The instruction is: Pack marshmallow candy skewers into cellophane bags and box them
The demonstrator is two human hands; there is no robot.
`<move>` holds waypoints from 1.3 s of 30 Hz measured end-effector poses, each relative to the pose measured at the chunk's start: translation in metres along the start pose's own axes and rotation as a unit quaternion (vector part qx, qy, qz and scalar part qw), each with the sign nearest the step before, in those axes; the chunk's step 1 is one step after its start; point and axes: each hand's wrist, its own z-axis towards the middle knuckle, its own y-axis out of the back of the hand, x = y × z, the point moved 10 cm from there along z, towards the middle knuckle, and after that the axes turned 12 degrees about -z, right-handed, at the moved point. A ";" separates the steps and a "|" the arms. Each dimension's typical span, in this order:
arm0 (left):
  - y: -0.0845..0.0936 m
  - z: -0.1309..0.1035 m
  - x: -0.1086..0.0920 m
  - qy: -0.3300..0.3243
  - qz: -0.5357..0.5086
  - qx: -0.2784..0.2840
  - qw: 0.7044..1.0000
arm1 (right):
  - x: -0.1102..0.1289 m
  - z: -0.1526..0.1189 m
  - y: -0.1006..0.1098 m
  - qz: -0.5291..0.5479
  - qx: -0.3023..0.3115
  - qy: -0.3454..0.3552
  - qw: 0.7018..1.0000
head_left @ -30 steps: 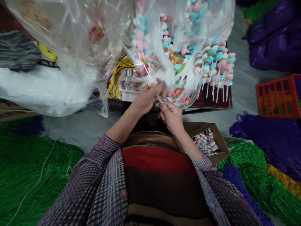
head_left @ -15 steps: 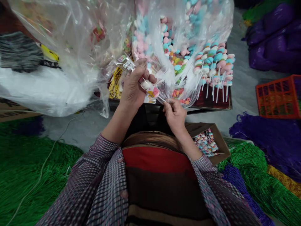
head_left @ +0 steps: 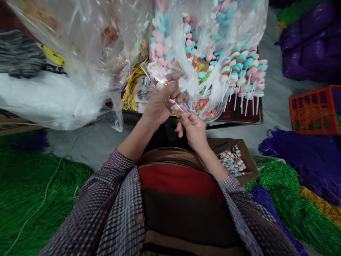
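The left hand (head_left: 161, 103) is closed around a wrapped candy (head_left: 176, 109) in clear film, its fingers curled and its thumb pressed on it. The right hand (head_left: 194, 128) pinches the lower end of the same candy between thumb and forefinger, the other fingers loosely bent. The candy is between the two hands, in front of the near edge of a dark reddish table (head_left: 234, 114).

On this table, just behind the left hand, lie golden ties (head_left: 130, 101) and printed wrappers (head_left: 141, 91). Behind the right hand stands a clear bag (head_left: 177, 46) with pink, blue and white sweets, and to the right of it candies on white sticks (head_left: 243, 65) lie in a pile. At the left, a big transparent bag (head_left: 87, 46) spreads, near a grey striped cloth (head_left: 21, 53).

Below the table, at the right, a cardboard box (head_left: 250, 160) contains small wrapped sweets (head_left: 233, 160). On the grey floor (head_left: 277, 103) there are an orange basket (head_left: 314, 110), purple strands (head_left: 301, 160) and green strands (head_left: 282, 199); more green strands cover the floor at the left, crossed by a thin cord (head_left: 48, 192).
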 end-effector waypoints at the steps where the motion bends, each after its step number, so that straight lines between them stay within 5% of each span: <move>1: -0.002 -0.002 0.007 0.010 -0.003 0.015 1.000 | -0.002 0.001 -0.004 0.006 0.003 0.000 1.000; 4: -0.003 -0.012 0.027 0.032 0.015 0.058 0.998 | -0.006 0.004 -0.016 0.035 0.035 -0.009 0.999; 8: 0.012 -0.021 0.041 0.056 0.120 0.066 0.989 | -0.004 0.008 -0.008 0.053 0.010 -0.004 0.999; 11: 0.021 -0.020 0.031 -0.008 0.206 0.080 0.975 | -0.002 0.009 0.002 0.037 -0.022 0.004 0.999; 15: 0.022 -0.016 0.016 -0.094 0.362 0.111 0.921 | -0.001 0.007 0.006 0.024 -0.035 0.010 0.999; 19: 0.013 -0.015 0.008 -0.115 0.420 0.143 0.888 | -0.003 0.005 0.004 0.017 -0.017 -0.003 1.000; 24: 0.024 -0.017 0.007 -0.044 0.353 0.097 0.929 | -0.004 0.005 0.002 -0.003 -0.004 -0.023 1.000; 29: 0.030 -0.017 0.002 -0.052 0.121 0.061 0.989 | -0.001 0.004 -0.003 -0.001 0.006 -0.022 1.000; 34: 0.018 -0.013 0.012 0.029 0.063 -0.005 0.998 | -0.005 0.002 -0.010 0.002 0.017 -0.033 0.999; 39: 0.007 -0.022 0.030 0.089 0.045 0.014 0.995 | -0.011 0.002 -0.013 0.015 0.007 -0.029 0.999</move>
